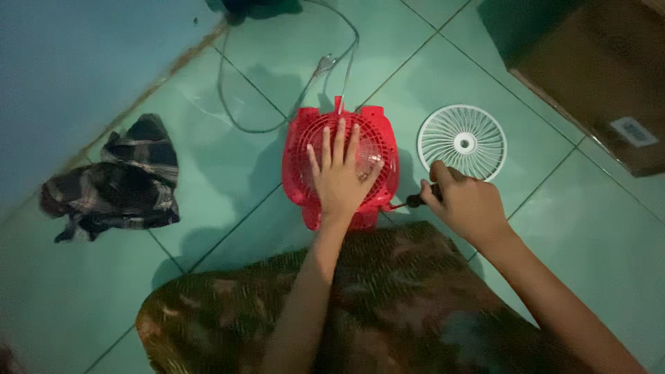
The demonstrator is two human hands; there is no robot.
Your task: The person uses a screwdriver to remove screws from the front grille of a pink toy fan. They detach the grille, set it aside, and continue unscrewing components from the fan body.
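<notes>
- Your left hand [339, 176] lay spread flat on the red fan housing [308, 176]: light, stiff plastic, probably brittle at the grille.
- Your right hand [465, 202] was closed around the screwdriver [414, 201] at its lower edge.

a bright red plastic fan housing [339, 166], a white round plastic grille [462, 143], a dark plaid crumpled cloth [118, 181], pale green glossy floor tiles [228, 187], a brown cardboard box [596, 76].

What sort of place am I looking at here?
Probably a home floor, not a workshop: glossy green floor tiles, a crumpled checked cloth by the wall, and a cardboard box. A red fan housing lies on the tiles.
</notes>
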